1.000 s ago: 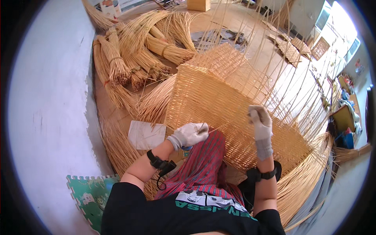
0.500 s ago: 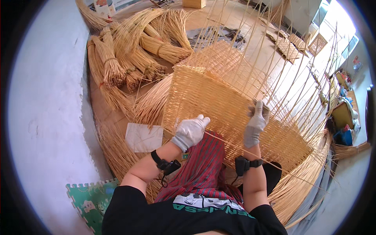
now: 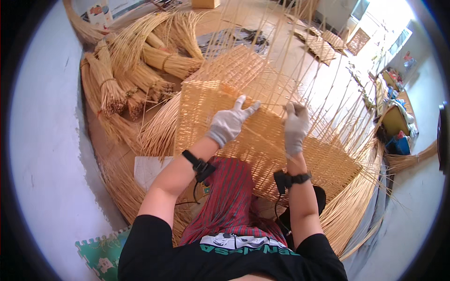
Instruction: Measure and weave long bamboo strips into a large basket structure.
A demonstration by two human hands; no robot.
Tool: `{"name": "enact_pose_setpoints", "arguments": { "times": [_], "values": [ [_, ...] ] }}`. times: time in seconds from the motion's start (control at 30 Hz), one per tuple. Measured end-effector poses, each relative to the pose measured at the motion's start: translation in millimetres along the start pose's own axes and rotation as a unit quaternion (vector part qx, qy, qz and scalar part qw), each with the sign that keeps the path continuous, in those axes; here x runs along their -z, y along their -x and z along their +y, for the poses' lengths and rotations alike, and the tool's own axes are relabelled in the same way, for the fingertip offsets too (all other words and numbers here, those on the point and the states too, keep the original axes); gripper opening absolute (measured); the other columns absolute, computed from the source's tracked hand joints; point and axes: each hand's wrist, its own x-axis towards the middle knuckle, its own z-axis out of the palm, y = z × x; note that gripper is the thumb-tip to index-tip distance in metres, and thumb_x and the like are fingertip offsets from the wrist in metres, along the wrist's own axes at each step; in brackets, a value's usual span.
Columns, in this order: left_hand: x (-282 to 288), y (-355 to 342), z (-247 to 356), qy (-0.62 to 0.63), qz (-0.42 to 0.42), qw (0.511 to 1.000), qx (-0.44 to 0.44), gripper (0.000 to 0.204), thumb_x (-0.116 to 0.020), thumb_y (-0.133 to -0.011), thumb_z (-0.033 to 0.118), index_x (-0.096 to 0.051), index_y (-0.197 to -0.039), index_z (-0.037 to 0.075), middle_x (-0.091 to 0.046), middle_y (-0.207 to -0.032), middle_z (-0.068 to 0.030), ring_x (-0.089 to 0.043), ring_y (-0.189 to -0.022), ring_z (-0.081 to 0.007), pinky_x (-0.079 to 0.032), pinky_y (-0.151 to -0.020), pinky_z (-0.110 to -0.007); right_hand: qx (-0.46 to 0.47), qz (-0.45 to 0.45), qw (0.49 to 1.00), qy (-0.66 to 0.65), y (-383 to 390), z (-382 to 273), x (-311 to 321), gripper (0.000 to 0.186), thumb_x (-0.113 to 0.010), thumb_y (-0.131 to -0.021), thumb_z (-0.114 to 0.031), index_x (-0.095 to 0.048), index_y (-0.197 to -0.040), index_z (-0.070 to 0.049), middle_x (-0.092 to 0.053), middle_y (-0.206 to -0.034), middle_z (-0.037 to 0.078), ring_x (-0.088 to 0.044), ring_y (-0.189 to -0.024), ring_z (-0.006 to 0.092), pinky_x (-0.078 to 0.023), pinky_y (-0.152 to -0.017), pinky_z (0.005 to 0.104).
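Note:
A woven wicker panel (image 3: 269,140), golden and closely woven, leans across my lap, with long upright wicker stakes (image 3: 323,100) rising from its upper edge. My left hand (image 3: 227,125), in a pale work glove, lies over the panel's face near that edge. Its fingers are spread, two of them reaching to the rim. Farther right, my gloved right hand (image 3: 296,126) is at the rim among the stakes, its fingers curled in a pinch on a thin wicker strand. The fingertips partly hide the strand.
Tied bundles of wicker (image 3: 110,91) lie at the far left beside the white wall (image 3: 51,122). More loose wicker (image 3: 354,206) is heaped at the right. Another woven piece (image 3: 229,65) sits behind the panel, and finished woven pieces (image 3: 318,47) lie farther back. A green foam mat (image 3: 101,255) is at lower left.
My left hand has risen from the panel's lower part to near its upper edge, and its fingers have spread. My right hand has curled at the rim. The view has shifted rightward.

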Motion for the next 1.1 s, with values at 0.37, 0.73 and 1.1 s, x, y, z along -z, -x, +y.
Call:
{"name": "enact_pose_setpoints", "arguments": {
  "times": [0.37, 0.73, 1.1],
  "values": [
    [-20.3, -15.7, 11.3, 0.165, 0.083, 0.982, 0.039, 0.079, -0.057, -0.091, 0.004, -0.03, -0.159, 0.036, -0.05, -0.145, -0.0191, -0.071, -0.077, -0.0363, -0.059, -0.065, -0.045, 0.166, -0.155, 0.931, 0.285, -87.2, -70.1, -53.4, 0.114, -0.077, -0.079, -0.011, -0.005, -0.165, -0.029, -0.047, -0.148, 0.029, -0.053, -0.132, 0.0411, -0.051, -0.104, 0.0413],
    [-14.2, -18.4, 5.6, 0.108, 0.009, 0.993, 0.044, 0.076, -0.052, -0.094, 0.002, -0.031, -0.159, 0.036, -0.051, -0.15, -0.0161, -0.073, -0.086, -0.0289, -0.06, -0.071, -0.038, 0.065, -0.097, 0.932, -0.344, -17.9, -9.2, 33.0, 0.061, -0.057, -0.102, -0.008, -0.026, -0.154, -0.013, -0.055, -0.097, 0.005, -0.064, -0.095, 0.0193, -0.057, -0.093, 0.04],
    [-8.4, -23.4, 114.9, 0.171, 0.05, 0.984, 0.001, 0.082, -0.055, -0.087, 0.001, -0.033, -0.158, 0.037, -0.042, -0.155, -0.0173, -0.073, -0.084, -0.0355, -0.059, -0.072, -0.046, 0.479, 0.139, 0.836, 0.228, -51.7, -8.1, 40.0, 0.042, -0.06, -0.097, -0.005, -0.056, -0.139, -0.014, -0.072, -0.114, 0.012, -0.071, -0.086, 0.0201, -0.058, -0.067, 0.0329]
  ]
}}
